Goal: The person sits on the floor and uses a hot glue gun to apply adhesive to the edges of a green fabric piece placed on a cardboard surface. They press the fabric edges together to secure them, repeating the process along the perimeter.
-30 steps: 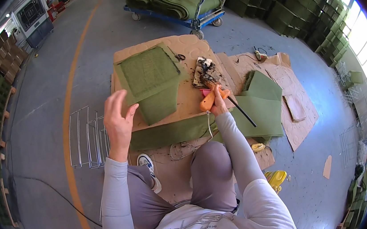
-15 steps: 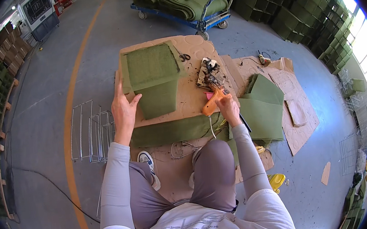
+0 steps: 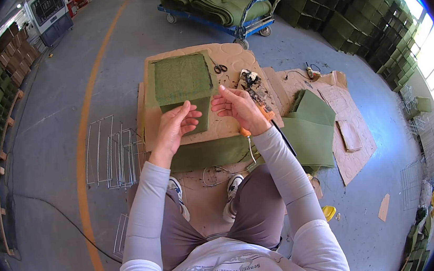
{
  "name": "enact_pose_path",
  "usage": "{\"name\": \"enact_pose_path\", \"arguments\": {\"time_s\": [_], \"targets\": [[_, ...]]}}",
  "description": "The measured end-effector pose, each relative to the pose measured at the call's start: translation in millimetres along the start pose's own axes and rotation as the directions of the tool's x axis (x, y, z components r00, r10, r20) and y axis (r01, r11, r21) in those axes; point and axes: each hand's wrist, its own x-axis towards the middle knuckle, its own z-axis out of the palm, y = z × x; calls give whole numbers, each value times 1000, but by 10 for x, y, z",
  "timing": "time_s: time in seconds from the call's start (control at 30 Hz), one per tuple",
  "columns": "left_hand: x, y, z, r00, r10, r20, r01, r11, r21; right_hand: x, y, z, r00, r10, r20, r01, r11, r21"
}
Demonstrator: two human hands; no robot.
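the right hand [image 3: 239, 107] has left the orange glue gun [image 3: 266, 113], the left hand [image 3: 176, 126] has swung inward; both hang about the lower green sheet [image 3: 202, 106] on the cardboard [image 3: 232, 54], fingers parted, seemingly unladen (contact is unclear). likely a changeover from tool to sheet; taking it up calls for a light two-handed pinch.

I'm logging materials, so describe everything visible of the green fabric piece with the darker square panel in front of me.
The green fabric piece looks felt-like and lies on the cardboard. Its roughly square upper part has a darker, rough-looking panel inside a paler border; a smoother-looking lower section, perhaps a separate layer, extends toward you. Your left hand hides some of that section, and your right hand is near its right edge; I can't tell whether either touches it.
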Motion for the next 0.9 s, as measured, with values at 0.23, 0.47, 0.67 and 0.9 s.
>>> {"name": "enact_pose_path", "arguments": {"time_s": [0.23,0.47,0.67,0.9], "targets": [[143,-31,268,1000,27,-13,-27,998,-48,96,173,28,991,-136,-20,137,989,63],[244,-154,369,991,113,-78,-110,993,33,156,265,33,968,-248,-23,248,969,-17],[299,-230,458,966,207,-154,-196,977,81,200,330,7,952,-306,-28,302,947,-108],[330,-290,432,945,272,-184,-247,957,150,244,420,52,932,-354,-76,343,931,-129]]}}
